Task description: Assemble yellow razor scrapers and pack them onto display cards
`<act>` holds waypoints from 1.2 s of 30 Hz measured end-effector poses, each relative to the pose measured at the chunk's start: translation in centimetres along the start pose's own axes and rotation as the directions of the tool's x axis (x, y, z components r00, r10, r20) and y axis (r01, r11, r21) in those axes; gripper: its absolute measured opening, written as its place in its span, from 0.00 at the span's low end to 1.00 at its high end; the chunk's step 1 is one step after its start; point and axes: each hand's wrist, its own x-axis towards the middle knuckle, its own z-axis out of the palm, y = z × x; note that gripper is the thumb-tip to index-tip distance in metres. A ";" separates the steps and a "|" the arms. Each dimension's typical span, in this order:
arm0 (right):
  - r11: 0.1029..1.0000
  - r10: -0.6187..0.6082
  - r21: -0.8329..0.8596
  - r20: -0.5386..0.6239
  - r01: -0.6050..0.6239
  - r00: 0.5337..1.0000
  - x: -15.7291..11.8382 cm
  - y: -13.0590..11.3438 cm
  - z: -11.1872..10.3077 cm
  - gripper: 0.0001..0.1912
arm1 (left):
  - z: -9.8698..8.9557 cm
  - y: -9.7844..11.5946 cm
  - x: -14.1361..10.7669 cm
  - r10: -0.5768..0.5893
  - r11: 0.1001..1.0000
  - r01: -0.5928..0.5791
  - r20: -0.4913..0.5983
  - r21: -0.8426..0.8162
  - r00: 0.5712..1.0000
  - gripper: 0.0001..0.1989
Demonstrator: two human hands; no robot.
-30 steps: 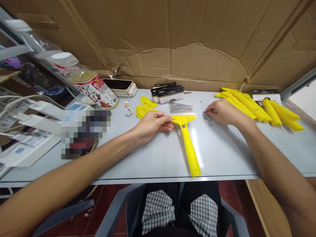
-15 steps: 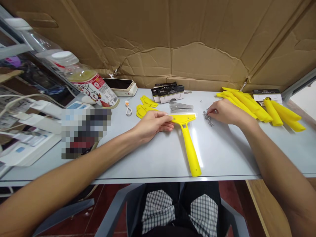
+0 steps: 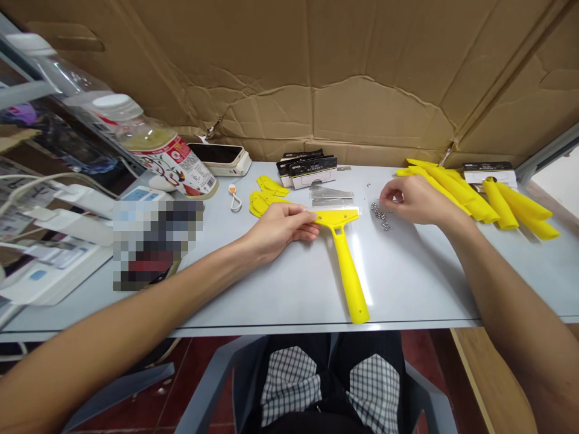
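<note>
At the middle of the white bench [image 3: 420, 283], a yellow plastic scraper [image 3: 346, 265] lies with its wide head far and its long handle running toward the near edge, angled slightly right. The left hand [image 3: 278, 228], the nearer one, grips the head's left end from the left. Farther right, the right hand [image 3: 418, 202] curls narrow just beside a small pile of metal fasteners [image 3: 380, 216]; whether it pinches one cannot be told.
</note>
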 end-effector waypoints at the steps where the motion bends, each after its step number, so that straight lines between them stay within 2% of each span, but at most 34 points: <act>1: 0.998 -0.011 0.055 -0.043 0.013 0.999 -0.1 -0.7 -0.2 0.05 | 0.1 0.1 -0.1 -0.002 1.000 0.002 -0.003 0.000 1.000 0.06; 5: 0.934 -0.061 0.336 -0.181 0.119 0.982 -0.9 -4.2 0.6 0.06 | 0.9 0.2 -0.7 -0.012 1.000 0.012 0.002 0.001 1.000 0.07; 8: 0.879 -0.183 0.398 -0.225 0.262 0.957 -1.4 -6.5 2.1 0.06 | 1.4 -0.2 -1.1 -0.006 1.000 0.006 0.043 0.009 0.999 0.09; 11: 0.854 -0.277 0.391 -0.215 0.342 0.937 -1.8 -7.7 3.4 0.06 | 1.8 -0.6 -1.4 0.017 1.000 -0.019 0.094 0.023 0.995 0.09; 15: 0.867 -0.306 0.352 -0.183 0.353 0.934 -1.9 -8.0 4.2 0.06 | 1.9 -0.8 -1.7 0.042 0.998 -0.047 0.132 0.037 0.990 0.09; 28: 0.847 -0.303 0.393 -0.197 0.359 0.932 -1.6 -8.0 4.3 0.07 | 2.0 -0.9 -1.7 0.038 0.999 -0.042 0.126 0.031 0.991 0.09; 31: 0.843 -0.306 0.392 -0.215 0.368 0.928 -1.7 -7.9 4.0 0.12 | 2.0 -0.7 -1.7 0.032 0.999 -0.036 0.117 0.029 0.993 0.09; 36: 0.841 -0.397 0.320 -0.183 0.436 0.900 -2.0 -7.7 3.8 0.23 | 1.8 -0.8 -1.6 0.018 0.999 -0.023 0.122 0.044 0.992 0.09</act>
